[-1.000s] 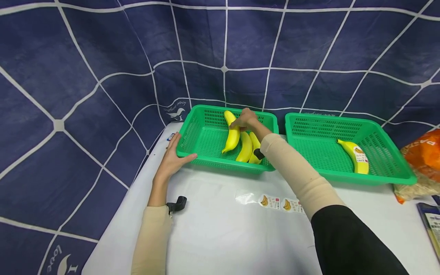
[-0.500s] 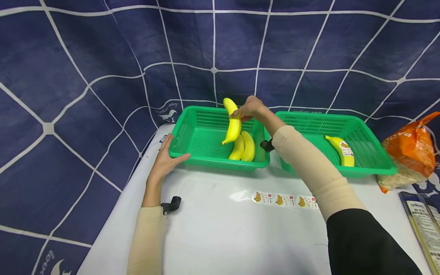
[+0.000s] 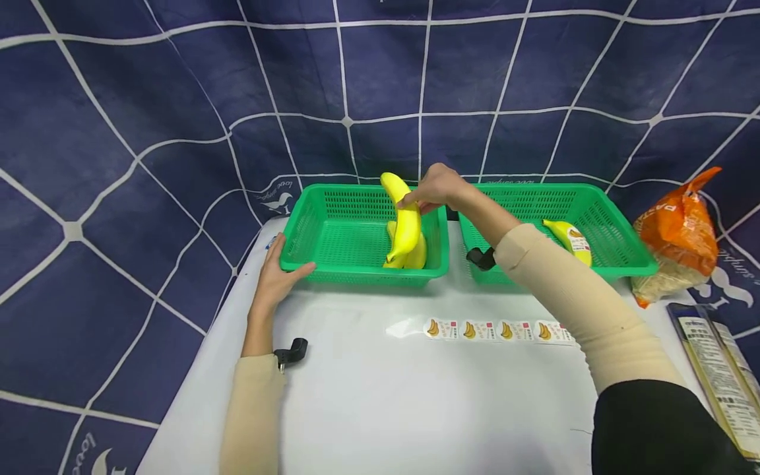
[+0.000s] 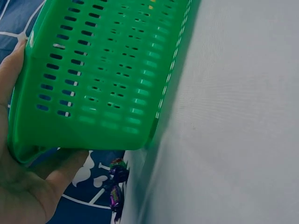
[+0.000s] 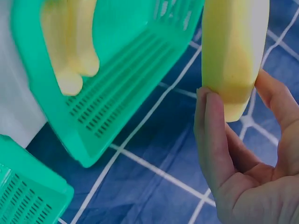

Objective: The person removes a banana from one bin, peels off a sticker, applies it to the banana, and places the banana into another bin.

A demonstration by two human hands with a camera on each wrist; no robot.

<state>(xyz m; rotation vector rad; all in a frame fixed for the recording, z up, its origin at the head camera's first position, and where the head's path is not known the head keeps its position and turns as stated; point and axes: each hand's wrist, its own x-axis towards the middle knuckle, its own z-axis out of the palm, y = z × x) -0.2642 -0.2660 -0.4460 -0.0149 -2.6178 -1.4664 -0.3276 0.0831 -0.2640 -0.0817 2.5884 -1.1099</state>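
My right hand (image 3: 442, 185) pinches a yellow banana (image 3: 406, 231) between thumb and fingers, near its upper end. The banana hangs lengthwise above the right part of the left green basket (image 3: 350, 272). In the right wrist view it is lifted away from two more bananas (image 5: 79, 42), which lie side by side in that basket; the head view shows them partly hidden behind it. My left hand (image 3: 274, 274) holds the basket's near left corner, fingers along the side and thumb at the front rim. In the left wrist view, the hand (image 4: 28, 182) spans that corner.
A second green basket (image 3: 623, 270) stands to the right, with one labelled banana (image 3: 571, 243) inside. A strip of banana stickers (image 3: 479, 330) lies on the white table (image 3: 415, 409). Further right are an orange bag (image 3: 683, 231) and a flat printed package (image 3: 712, 369). Dark blue cloth hangs behind.
The right hand has raised the banana out of the left basket's pile and holds it above the other two. The left hand stays at the basket corner. The head view has shifted to the right.
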